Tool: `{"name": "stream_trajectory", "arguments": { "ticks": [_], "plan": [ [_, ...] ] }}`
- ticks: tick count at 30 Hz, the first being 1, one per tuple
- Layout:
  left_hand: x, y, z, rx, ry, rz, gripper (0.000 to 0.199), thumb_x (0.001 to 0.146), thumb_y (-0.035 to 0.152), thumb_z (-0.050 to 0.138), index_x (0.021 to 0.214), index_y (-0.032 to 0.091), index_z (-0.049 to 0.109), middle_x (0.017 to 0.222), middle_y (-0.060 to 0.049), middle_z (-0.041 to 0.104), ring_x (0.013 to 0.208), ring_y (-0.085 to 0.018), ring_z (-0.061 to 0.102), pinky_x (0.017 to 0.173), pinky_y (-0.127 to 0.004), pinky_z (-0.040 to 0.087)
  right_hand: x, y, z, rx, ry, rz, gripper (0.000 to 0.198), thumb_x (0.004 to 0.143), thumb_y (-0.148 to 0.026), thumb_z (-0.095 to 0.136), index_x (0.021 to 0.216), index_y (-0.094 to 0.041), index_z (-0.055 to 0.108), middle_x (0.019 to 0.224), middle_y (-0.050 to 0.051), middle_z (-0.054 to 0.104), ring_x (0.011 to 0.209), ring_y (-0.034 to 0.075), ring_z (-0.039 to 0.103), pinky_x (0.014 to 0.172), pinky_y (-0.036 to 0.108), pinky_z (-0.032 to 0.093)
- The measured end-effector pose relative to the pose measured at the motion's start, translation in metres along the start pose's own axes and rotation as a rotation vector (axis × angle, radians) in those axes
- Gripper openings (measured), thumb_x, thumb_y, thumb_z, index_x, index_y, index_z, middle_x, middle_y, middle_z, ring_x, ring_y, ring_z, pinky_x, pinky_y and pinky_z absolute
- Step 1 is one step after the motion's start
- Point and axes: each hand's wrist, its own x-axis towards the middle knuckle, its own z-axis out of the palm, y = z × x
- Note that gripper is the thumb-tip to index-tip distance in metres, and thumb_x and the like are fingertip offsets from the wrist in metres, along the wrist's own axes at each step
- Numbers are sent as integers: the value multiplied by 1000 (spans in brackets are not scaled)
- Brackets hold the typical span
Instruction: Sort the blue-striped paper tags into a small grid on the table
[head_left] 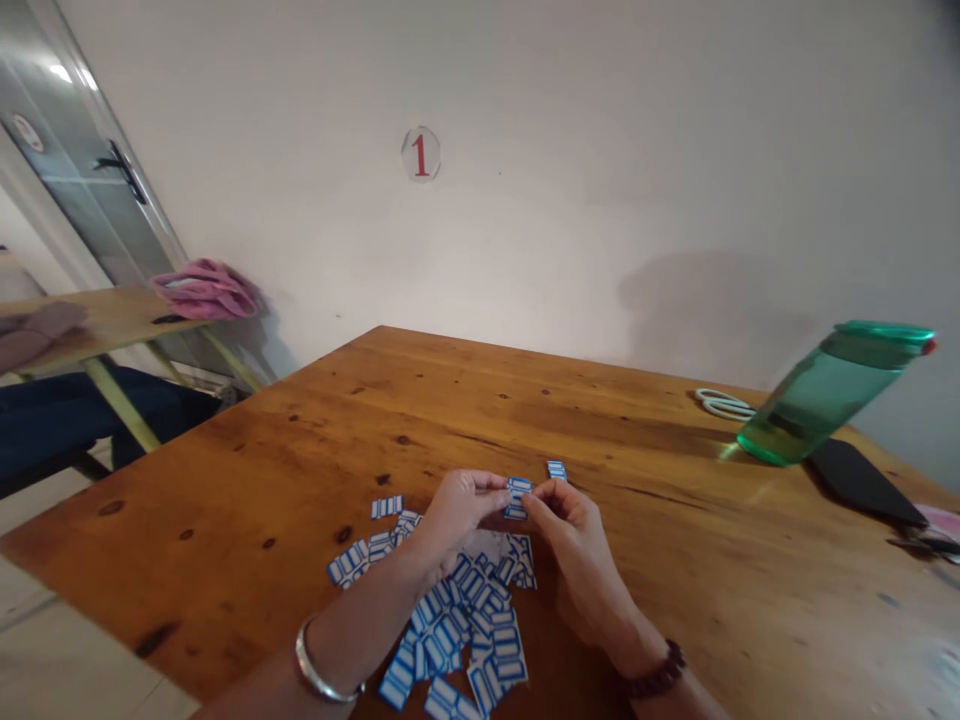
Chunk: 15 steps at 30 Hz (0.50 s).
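Note:
Between my two hands is a small white label sheet (pixel 517 490) printed with blue-edged boxes. My left hand (pixel 465 510) pinches its left side between thumb and fingers. The fingertips of my right hand (pixel 566 520) close on its right side. Beneath and in front of my hands, a loose pile of similar blue-and-white label sheets (pixel 450 625) is spread over the wooden table (pixel 315 470), many overlapping. One label sheet (pixel 386 507) lies apart at the pile's upper left, and another label sheet (pixel 556 469) lies just beyond my right hand.
On the right stand a green bottle (pixel 832 390), a white coiled cable (pixel 724 404) and a flat black object (pixel 862 483). A pink cloth item (pixel 206 290) rests on another table at the left, where part of a person shows. A wall closes off the far side.

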Motion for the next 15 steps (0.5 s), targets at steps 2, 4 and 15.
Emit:
{"name": "stream_trajectory", "arguments": {
  "ticks": [2, 4, 15],
  "plan": [
    [1, 0, -1, 14, -1, 5, 19, 52, 25, 73, 62, 11, 65, 61, -2, 63, 58, -13, 56, 66, -29, 47, -1, 0, 0, 3, -6, 5, 23, 68, -38, 62, 64, -17, 53, 59, -3, 52, 54, 11, 45, 50, 22, 36],
    [2, -1, -2, 21, -1, 11, 20, 52, 27, 73, 63, 11, 66, 62, -2, 63, 58, -13, 55, 65, -28, 46, -2, 0, 1, 1, -7, 10, 23, 69, -38, 61, 65, -17, 52, 59, -3, 52, 53, 10, 44, 49, 22, 35],
    [5, -8, -5, 63, -18, 30, 21, 57, 30, 71, 66, 12, 67, 64, -3, 65, 61, -14, 57, 67, -26, 44, 3, 7, 1, -92, 35, -53, 23, 69, -37, 60, 62, -17, 51, 58, -3, 50, 55, 11, 43, 50, 22, 35]
  ]
}}
